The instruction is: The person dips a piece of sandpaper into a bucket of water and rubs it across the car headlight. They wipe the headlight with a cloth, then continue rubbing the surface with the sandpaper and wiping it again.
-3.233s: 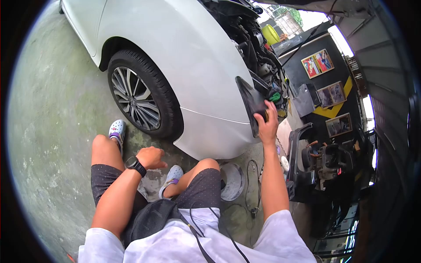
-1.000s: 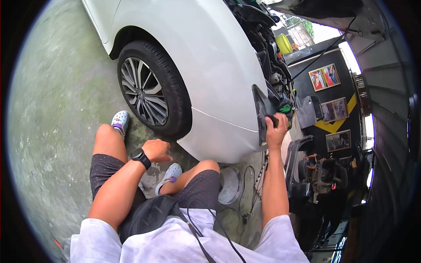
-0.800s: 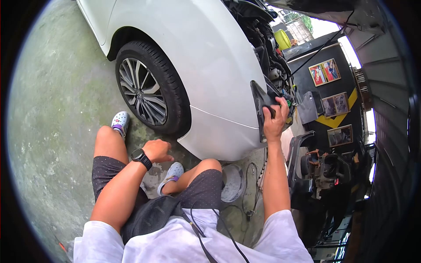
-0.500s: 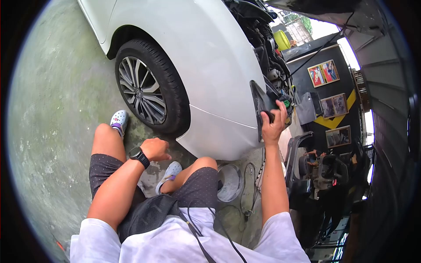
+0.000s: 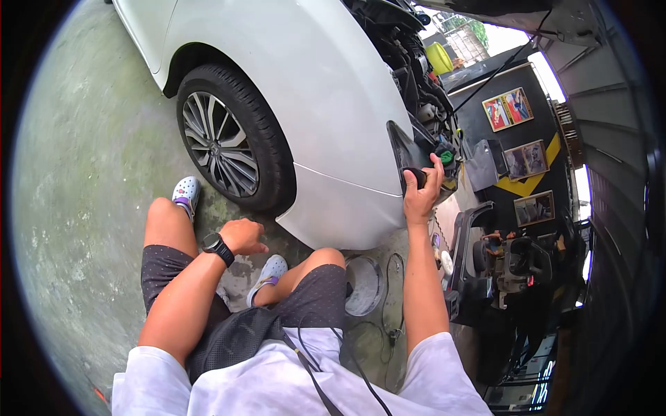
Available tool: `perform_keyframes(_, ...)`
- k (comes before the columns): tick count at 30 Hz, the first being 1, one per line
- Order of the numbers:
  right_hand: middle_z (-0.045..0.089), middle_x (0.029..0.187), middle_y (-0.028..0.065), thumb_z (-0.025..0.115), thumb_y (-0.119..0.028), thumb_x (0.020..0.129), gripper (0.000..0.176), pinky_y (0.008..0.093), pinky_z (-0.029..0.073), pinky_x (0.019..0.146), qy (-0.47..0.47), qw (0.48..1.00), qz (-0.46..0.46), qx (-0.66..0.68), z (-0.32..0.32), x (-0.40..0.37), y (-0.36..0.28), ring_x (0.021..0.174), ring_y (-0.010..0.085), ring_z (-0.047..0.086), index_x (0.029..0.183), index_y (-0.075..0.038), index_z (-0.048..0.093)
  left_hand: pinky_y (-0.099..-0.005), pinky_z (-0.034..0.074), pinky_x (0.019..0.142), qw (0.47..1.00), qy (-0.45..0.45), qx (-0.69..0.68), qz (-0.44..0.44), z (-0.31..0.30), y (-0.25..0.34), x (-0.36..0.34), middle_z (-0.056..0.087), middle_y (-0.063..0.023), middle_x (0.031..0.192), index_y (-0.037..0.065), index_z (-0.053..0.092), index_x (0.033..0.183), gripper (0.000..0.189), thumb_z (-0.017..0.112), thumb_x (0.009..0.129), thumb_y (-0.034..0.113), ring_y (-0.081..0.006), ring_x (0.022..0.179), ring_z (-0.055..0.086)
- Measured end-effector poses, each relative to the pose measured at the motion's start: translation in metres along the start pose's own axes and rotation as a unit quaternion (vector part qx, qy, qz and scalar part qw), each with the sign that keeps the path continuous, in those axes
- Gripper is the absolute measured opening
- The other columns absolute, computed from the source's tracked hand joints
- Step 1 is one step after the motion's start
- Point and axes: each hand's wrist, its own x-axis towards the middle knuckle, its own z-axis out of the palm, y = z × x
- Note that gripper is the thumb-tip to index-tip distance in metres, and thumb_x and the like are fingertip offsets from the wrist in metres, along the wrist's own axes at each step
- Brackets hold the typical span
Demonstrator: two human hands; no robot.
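Observation:
My right hand (image 5: 422,194) is closed around a small black block-like pad (image 5: 415,178). It is at the edge of the dark headlight opening (image 5: 404,149) on the white car's front corner. Part of the pad is behind my fingers, so its exact kind is hard to make out. The white bumper and fender panel (image 5: 340,145) curves down to the left of this hand. My left hand (image 5: 243,236), below a wrist with a black watch (image 5: 218,248), hangs in front of my knees with fingers curled; nothing shows in it.
The front wheel (image 5: 222,142) stands left of the bumper. A round basin (image 5: 364,286) and a dark cable (image 5: 393,305) lie on the concrete floor beside my leg. The exposed engine bay (image 5: 409,66) is above my right hand. Car parts (image 5: 513,267) stand at right, near framed pictures (image 5: 508,109).
My right hand and the black pad have shifted slightly left and up in the view, along with the car. My left hand stays nearly in place.

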Motion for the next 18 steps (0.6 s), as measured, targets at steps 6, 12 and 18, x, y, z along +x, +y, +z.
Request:
perform_keyframes(6,0.057,0.148,0.0221,0.082,-0.041,0.093,0.049,0.0551,0.037,0.117,0.004,0.999,0.014,-0.046,-0.022,-0.043,0.028,0.142,0.0474,0.047,0.101,-0.001,0.056,-0.0484,0.057,0.095,1.0,0.017,-0.011,0.007,-0.007,0.006,0.0,0.079,-0.0166,0.111,0.012,0.074,0.129,0.06,0.08,0.085,0.052,-0.037,0.11,0.073)
perform_keyframes(12,0.057,0.148,0.0222,0.085,-0.024,0.09,0.038,0.0538,0.036,0.118,0.014,1.0,-0.017,-0.013,0.006,-0.004,-0.004,0.143,0.0455,0.045,0.099,-0.002,0.055,-0.0484,0.057,0.095,1.0,0.019,-0.003,0.007,0.001,0.0,0.001,0.079,-0.0166,0.112,0.012,0.074,0.129,0.059,0.08,0.085,0.051,-0.0369,0.11,0.073)
perform_keyframes(18,0.059,0.145,0.0207,0.082,-0.042,0.092,0.048,0.0566,0.039,0.116,0.02,0.997,-0.025,-0.076,-0.018,-0.048,0.026,0.139,0.0475,0.049,0.095,-0.003,0.054,-0.0485,0.057,0.095,0.999,0.024,-0.021,0.006,-0.004,-0.002,0.002,0.078,-0.0168,0.111,0.013,0.073,0.13,0.06,0.079,0.085,0.052,-0.0369,0.11,0.073)
